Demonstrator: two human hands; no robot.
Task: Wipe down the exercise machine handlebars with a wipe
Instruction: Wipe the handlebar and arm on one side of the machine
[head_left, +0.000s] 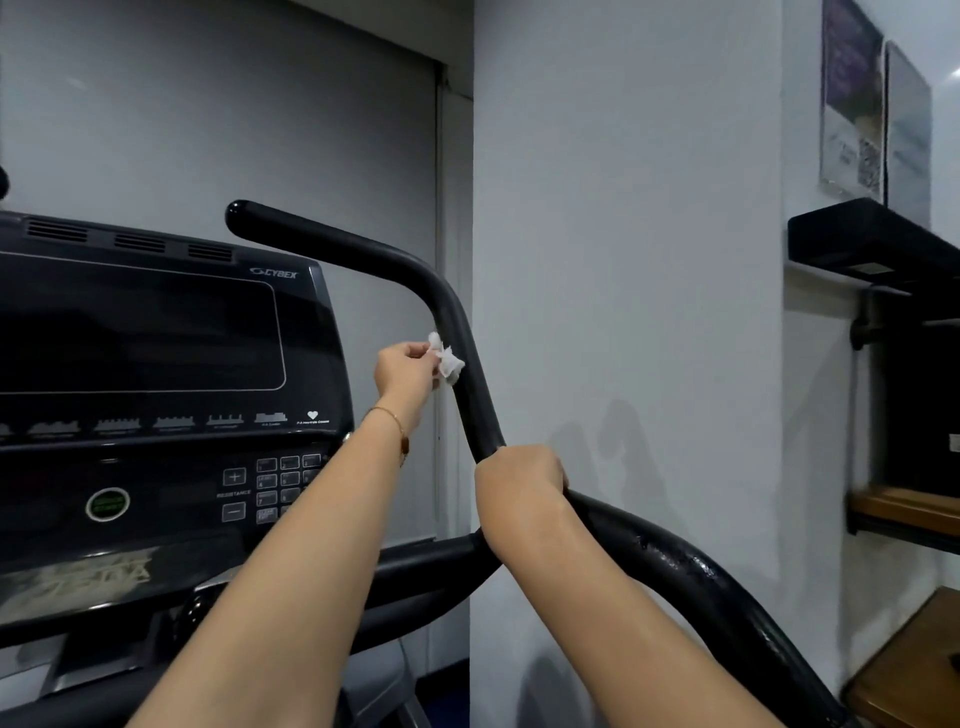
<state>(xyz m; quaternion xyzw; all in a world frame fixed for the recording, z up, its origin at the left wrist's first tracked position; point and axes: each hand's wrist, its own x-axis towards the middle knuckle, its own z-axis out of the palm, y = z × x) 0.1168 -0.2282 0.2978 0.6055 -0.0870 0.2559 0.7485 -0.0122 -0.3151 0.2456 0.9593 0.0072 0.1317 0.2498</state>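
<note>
The console (156, 332) fills my left. Beside it the bar (475, 410) climbs from my right hand (519, 475), fingers wrapped tight round it, up to the bend. My left hand (402, 374) is higher, nearer that stretch, fingertips pinching the wipe (448, 361) against the bar's left side. The way up the bar is open, with the wall (623, 260) behind.

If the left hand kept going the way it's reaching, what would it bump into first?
The handlebar: the wipe that the left hand pinches looks to be right against it, though depth is hard to judge.
</note>
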